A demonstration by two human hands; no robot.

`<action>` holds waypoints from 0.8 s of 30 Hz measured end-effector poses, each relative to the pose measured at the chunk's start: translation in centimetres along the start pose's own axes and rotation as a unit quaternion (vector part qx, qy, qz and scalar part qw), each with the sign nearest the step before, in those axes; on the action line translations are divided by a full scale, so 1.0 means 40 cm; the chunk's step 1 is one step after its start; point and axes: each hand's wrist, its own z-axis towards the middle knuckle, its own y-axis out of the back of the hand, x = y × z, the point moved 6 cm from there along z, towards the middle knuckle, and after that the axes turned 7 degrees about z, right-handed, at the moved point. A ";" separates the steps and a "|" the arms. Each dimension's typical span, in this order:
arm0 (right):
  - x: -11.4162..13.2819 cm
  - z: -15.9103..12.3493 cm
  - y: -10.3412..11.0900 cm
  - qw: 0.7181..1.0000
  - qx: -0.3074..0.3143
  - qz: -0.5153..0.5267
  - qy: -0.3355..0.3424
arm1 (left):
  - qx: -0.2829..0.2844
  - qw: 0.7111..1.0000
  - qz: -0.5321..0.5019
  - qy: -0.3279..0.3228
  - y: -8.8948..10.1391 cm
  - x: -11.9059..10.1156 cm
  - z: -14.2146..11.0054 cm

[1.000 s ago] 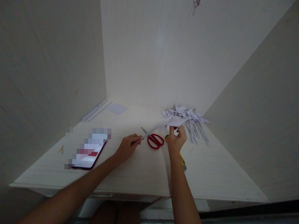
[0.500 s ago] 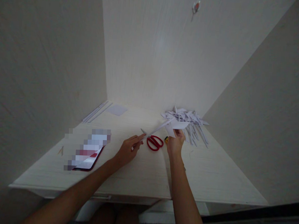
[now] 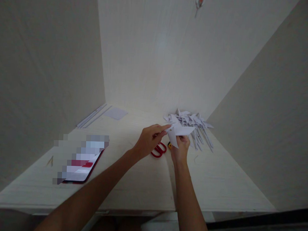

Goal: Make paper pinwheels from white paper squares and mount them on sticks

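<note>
A white paper pinwheel (image 3: 183, 131) is held up between my two hands over the middle of the table. My right hand (image 3: 180, 149) grips it from below and behind, its fingers partly hidden by the paper blades. With thumb and forefinger, my left hand (image 3: 152, 138) pinches the pinwheel's left side, close to its centre. Red-handled scissors (image 3: 161, 150) lie on the table just under my left fingers, partly covered by them. A small yellow and black object (image 3: 169, 145) shows beside my right wrist, mostly hidden.
Several finished paper pinwheels with sticks (image 3: 197, 125) are piled at the back right. White paper sticks (image 3: 92, 116) and a paper square (image 3: 116, 113) lie at the back left. A phone (image 3: 88, 167) rests at the left of the table (image 3: 131, 192). Walls stand close on three sides.
My left hand has moved right and up from beside the scissors to the pinwheel's centre. The right hand stays in about the same place. The view has shifted slightly.
</note>
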 end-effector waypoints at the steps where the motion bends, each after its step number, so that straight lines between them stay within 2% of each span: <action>1: 0.002 0.000 0.000 1.000 0.000 -0.006 0.001 | -0.004 1.000 0.003 -0.003 0.001 0.001 0.000; 12: -0.007 -0.011 -0.006 0.999 0.024 -0.036 -0.010 | 0.002 0.997 0.072 -0.035 0.019 -0.001 -0.019; 19: 0.010 -0.015 -0.011 0.994 0.013 -0.110 -0.002 | -0.017 0.996 0.083 -0.039 0.021 0.009 -0.026; 24: 0.014 -0.014 -0.017 0.995 0.014 -0.095 0.001 | -0.008 0.994 0.102 -0.050 0.020 0.004 -0.027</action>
